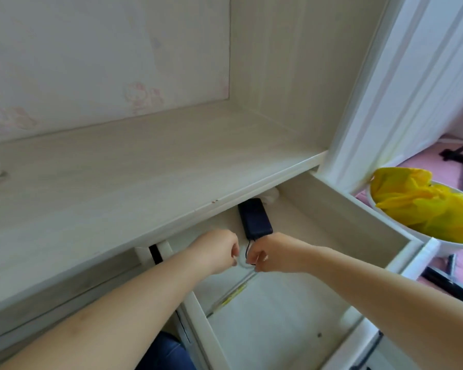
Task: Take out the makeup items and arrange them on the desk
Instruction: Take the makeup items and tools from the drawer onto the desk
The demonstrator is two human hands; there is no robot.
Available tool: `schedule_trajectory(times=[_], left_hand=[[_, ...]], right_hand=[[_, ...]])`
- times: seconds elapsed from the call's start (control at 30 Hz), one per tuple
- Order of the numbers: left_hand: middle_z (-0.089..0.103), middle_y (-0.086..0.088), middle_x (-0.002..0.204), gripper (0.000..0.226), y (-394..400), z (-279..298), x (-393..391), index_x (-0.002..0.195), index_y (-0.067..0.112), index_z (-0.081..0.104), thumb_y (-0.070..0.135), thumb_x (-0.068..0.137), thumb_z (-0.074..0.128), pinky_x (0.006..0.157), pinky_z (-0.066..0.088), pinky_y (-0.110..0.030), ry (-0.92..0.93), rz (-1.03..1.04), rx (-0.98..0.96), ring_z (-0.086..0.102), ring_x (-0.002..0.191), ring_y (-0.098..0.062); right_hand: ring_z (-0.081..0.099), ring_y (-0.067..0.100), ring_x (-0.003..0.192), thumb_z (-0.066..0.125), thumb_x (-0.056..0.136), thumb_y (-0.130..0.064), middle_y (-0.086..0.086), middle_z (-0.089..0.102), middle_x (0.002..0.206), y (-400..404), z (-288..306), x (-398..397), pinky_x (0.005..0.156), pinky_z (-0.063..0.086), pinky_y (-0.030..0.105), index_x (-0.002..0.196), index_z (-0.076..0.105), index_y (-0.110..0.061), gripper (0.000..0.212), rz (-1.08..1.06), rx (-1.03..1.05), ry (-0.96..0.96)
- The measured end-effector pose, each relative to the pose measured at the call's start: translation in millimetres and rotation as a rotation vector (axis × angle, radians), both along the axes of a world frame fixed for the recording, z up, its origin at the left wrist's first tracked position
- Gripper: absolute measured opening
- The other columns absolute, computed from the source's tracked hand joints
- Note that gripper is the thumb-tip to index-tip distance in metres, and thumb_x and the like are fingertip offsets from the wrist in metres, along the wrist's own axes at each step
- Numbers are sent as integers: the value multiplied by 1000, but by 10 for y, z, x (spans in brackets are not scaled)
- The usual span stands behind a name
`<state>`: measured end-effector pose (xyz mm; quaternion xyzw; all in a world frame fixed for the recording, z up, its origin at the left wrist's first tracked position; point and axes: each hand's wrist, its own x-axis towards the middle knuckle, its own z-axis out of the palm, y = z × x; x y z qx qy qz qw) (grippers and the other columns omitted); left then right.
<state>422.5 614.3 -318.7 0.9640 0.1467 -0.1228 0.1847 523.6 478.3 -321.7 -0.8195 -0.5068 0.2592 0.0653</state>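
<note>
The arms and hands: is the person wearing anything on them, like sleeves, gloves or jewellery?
No. Both forearms are bare as far as the picture shows, with no sleeves, gloves, watch or bracelets. The left hand and right hand show no rings. Fingernails look darkish, but blur hides details.

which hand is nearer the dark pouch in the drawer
Right. The right hand sits just below the dark pouch's near end, its fingers curled around the thin black cord hanging from it. The left hand is a little farther, down and to the pouch's left.
</note>
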Motion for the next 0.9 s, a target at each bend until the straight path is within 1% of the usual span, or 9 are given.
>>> schedule_trajectory(times=[0.1, 0.2, 0.27, 0.33, 0.47, 0.53, 0.63, 0.73, 0.9], left_hand=[[65, -3, 115, 27, -24, -206, 95, 112, 16, 65, 24, 86, 65, 88, 47, -27, 168, 12, 59, 60, 106, -23], [65, -7, 114, 28, -73, -398, 166, 112, 12, 65, 21, 85, 65, 89, 50, -31, 301, 40, 93, 62, 104, -25], [66, -7, 104, 27, -106, -461, 198, 110, 11, 65, 18, 84, 63, 87, 49, -33, 330, 42, 98, 62, 98, -26], [60, -6, 81, 22, -144, -489, 235, 105, 7, 64, 16, 86, 58, 84, 51, -35, 326, 22, 102, 59, 86, -26], [50, -5, 69, 18, -179, -573, 279, 82, 14, 58, 30, 88, 52, 63, 42, -31, 314, 8, 117, 56, 76, -28], [46, -3, 66, 20, -189, -604, 288, 77, 14, 52, 31, 88, 51, 62, 39, -28, 328, 0, 117, 49, 72, -24], [45, -2, 66, 19, -205, -615, 307, 83, 14, 56, 31, 88, 50, 63, 39, -28, 320, -17, 110, 50, 74, -25], [48, -4, 71, 24, -211, -639, 317, 99, 9, 64, 28, 89, 52, 67, 43, -30, 325, -23, 121, 53, 77, -26], [48, -6, 75, 26, -200, -570, 322, 109, 6, 61, 21, 88, 57, 84, 51, -35, 400, -32, 119, 59, 85, -30]], right_hand=[[57, 18, 110, 58, 89, -16, -1, 62, 122, 78, -88, -12, 94, 45, 28, 122, 62, -17, 33, 130, -102, -65], [57, 20, 110, 58, 90, -16, 0, 61, 124, 161, -203, -6, 92, 43, 28, 123, 61, -17, 33, 188, -124, -74], [57, 20, 109, 57, 90, -16, 0, 62, 122, 219, -259, -4, 92, 45, 29, 122, 62, -18, 32, 240, -143, -113], [59, 21, 106, 56, 89, -16, -1, 65, 117, 254, -319, 8, 93, 47, 32, 119, 65, -19, 31, 309, -162, -159], [60, 24, 100, 55, 88, -17, 1, 67, 109, 255, -432, 47, 90, 49, 38, 110, 69, -20, 27, 384, -207, -222], [60, 24, 100, 56, 87, -18, 1, 66, 109, 253, -471, 61, 88, 50, 38, 111, 69, -22, 27, 406, -213, -232], [59, 24, 101, 56, 89, -18, 0, 64, 113, 246, -520, 84, 86, 50, 35, 113, 68, -23, 27, 414, -191, -237], [58, 25, 101, 55, 90, -21, 2, 60, 116, 226, -543, 98, 84, 50, 37, 112, 67, -21, 25, 447, -172, -284], [58, 29, 97, 54, 91, -23, 6, 57, 112, 190, -539, 91, 79, 52, 40, 109, 64, -15, 22, 505, -181, -381]])
